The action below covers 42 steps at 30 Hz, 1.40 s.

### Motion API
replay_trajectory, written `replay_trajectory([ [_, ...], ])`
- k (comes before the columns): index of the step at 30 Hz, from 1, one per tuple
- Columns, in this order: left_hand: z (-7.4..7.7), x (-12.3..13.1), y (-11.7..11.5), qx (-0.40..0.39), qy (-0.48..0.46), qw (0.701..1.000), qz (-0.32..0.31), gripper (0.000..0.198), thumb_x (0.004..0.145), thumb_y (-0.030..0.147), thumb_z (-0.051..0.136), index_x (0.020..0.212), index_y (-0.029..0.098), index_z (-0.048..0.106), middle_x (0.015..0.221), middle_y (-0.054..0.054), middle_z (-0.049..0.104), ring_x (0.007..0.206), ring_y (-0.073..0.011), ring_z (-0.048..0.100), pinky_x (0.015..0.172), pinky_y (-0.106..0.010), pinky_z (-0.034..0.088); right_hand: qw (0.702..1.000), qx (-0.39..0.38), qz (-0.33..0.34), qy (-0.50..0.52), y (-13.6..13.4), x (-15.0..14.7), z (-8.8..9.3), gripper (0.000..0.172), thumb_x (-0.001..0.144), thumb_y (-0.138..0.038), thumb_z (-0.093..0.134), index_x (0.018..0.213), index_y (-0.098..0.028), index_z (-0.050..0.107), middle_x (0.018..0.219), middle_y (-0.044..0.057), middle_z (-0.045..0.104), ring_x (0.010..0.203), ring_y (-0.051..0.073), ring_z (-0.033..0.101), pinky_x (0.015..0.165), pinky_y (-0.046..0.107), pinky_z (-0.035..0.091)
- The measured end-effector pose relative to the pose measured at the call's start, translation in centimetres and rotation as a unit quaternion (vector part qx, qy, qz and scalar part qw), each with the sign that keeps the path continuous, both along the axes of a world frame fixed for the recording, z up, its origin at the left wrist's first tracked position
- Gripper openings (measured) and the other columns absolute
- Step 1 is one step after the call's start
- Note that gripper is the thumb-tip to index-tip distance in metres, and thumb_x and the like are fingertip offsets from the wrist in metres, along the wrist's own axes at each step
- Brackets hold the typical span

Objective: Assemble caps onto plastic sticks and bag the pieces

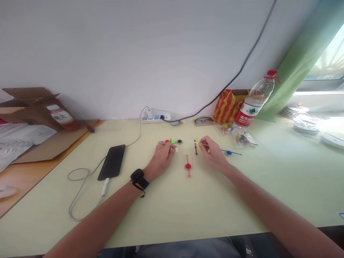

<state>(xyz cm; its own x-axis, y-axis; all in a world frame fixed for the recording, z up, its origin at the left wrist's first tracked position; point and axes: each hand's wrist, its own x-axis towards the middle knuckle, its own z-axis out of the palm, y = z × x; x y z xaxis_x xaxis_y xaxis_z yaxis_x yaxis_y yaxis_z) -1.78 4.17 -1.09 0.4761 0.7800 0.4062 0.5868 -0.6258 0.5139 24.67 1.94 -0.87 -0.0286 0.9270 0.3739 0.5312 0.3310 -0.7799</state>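
Note:
My left hand (162,156), with a black watch on its wrist, rests on the pale green table (172,211), fingers curled round small coloured pieces, one green and one white; I cannot name them. Just beyond its fingertips lie small round pieces (173,141), red, green and dark. My right hand (213,152) pinches a thin yellow-and-white stick (197,142) at its tip. A black stick (196,148) lies beside it. Between the hands lies a red stick with a red disc (188,166). To the right lies a blue stick with a blue disc (230,153).
A black phone (112,162) on a grey cable lies left of my hands. At the wall sit a white power strip (156,116), glasses (203,121), a red-yellow bag (227,106), a water bottle (254,104) and a clear bag of parts (243,138). Cardboard boxes stand far left, plates far right.

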Motion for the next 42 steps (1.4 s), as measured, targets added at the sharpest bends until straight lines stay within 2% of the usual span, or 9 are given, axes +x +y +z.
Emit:
replay_trajectory([
  [6,0.0,0.1,-0.3,-0.037,-0.066,0.997,0.021,0.016,0.106,0.036,0.045,0.109,0.024,0.057,0.112,-0.007,0.064,0.115,-0.0240,0.050,0.103,-0.042,0.044,0.994,-0.072,0.000,0.084,0.6,0.3,-0.1,0.025,0.093,-0.042,0.052,0.095,-0.022,0.067,0.084,0.004,0.066,0.075,0.020,0.060,0.070,0.034,0.048],
  [10,0.1,0.4,-0.1,-0.026,-0.122,0.992,0.035,0.017,0.104,0.037,0.052,0.109,0.024,0.062,0.115,-0.008,0.066,0.112,-0.0236,0.056,0.096,-0.039,0.048,0.986,-0.066,0.004,0.156,0.7,0.5,0.0,0.026,0.090,-0.042,0.062,0.104,-0.022,0.070,0.097,0.008,0.073,0.091,0.023,0.068,0.080,0.038,0.054],
  [12,0.1,0.5,0.0,-0.032,-0.163,0.985,0.037,0.020,0.102,0.038,0.055,0.113,0.024,0.064,0.114,-0.007,0.069,0.106,-0.0222,0.061,0.091,-0.037,0.050,0.980,-0.062,0.025,0.189,0.6,0.4,0.2,0.030,0.088,-0.046,0.068,0.106,-0.022,0.069,0.098,0.008,0.074,0.091,0.023,0.070,0.084,0.040,0.056],
  [16,0.0,0.7,0.3,-0.120,-0.266,0.956,0.012,0.032,0.097,0.042,0.064,0.122,0.023,0.068,0.117,-0.009,0.071,0.100,-0.0210,0.069,0.087,-0.035,0.056,0.962,-0.080,0.054,0.256,0.1,0.0,0.8,0.045,0.080,-0.052,0.079,0.112,-0.022,0.067,0.100,0.008,0.074,0.091,0.024,0.074,0.093,0.045,0.057],
  [19,0.2,0.9,0.2,-0.180,-0.317,0.931,-0.018,0.032,0.091,0.042,0.073,0.114,0.020,0.073,0.122,-0.010,0.071,0.099,-0.0215,0.071,0.089,-0.036,0.059,0.955,-0.083,0.068,0.275,-0.2,-0.3,1.1,0.042,0.078,-0.053,0.082,0.101,-0.021,0.069,0.103,0.008,0.073,0.096,0.025,0.074,0.096,0.045,0.057],
  [24,0.8,1.3,-0.7,-0.239,-0.324,0.913,-0.064,0.043,0.082,0.036,0.083,0.120,0.018,0.073,0.112,-0.009,0.076,0.104,-0.0249,0.073,0.098,-0.042,0.060,0.965,-0.079,0.144,0.206,-1.1,-1.2,1.6,0.032,0.088,-0.051,0.073,0.095,-0.020,0.067,0.084,0.004,0.069,0.079,0.018,0.068,0.079,0.037,0.058],
  [27,0.9,1.5,-1.3,-0.264,-0.306,0.911,-0.085,0.045,0.081,0.034,0.084,0.120,0.017,0.073,0.114,-0.011,0.076,0.105,-0.0270,0.073,0.099,-0.044,0.060,0.972,-0.065,0.172,0.148,-1.7,-1.7,1.8,0.024,0.093,-0.045,0.067,0.095,-0.021,0.067,0.085,0.003,0.068,0.078,0.017,0.064,0.073,0.032,0.056],
  [33,0.7,2.0,-1.7,-0.239,-0.278,0.927,-0.077,0.038,0.085,0.037,0.080,0.117,0.018,0.074,0.113,-0.010,0.078,0.106,-0.0272,0.074,0.097,-0.043,0.062,0.990,0.011,0.140,0.032,-2.1,-2.1,1.5,0.014,0.097,-0.032,0.059,0.092,-0.022,0.068,0.085,0.003,0.071,0.077,0.018,0.065,0.068,0.030,0.052],
  [42,0.8,2.1,-2.1,-0.204,-0.270,0.937,-0.093,0.032,0.088,0.035,0.077,0.116,0.019,0.074,0.113,-0.008,0.078,0.105,-0.0243,0.075,0.099,-0.040,0.061,0.986,0.097,0.132,-0.015,-2.4,-2.0,1.5,0.011,0.098,-0.024,0.057,0.098,-0.023,0.067,0.089,0.004,0.072,0.078,0.018,0.065,0.071,0.030,0.053],
])
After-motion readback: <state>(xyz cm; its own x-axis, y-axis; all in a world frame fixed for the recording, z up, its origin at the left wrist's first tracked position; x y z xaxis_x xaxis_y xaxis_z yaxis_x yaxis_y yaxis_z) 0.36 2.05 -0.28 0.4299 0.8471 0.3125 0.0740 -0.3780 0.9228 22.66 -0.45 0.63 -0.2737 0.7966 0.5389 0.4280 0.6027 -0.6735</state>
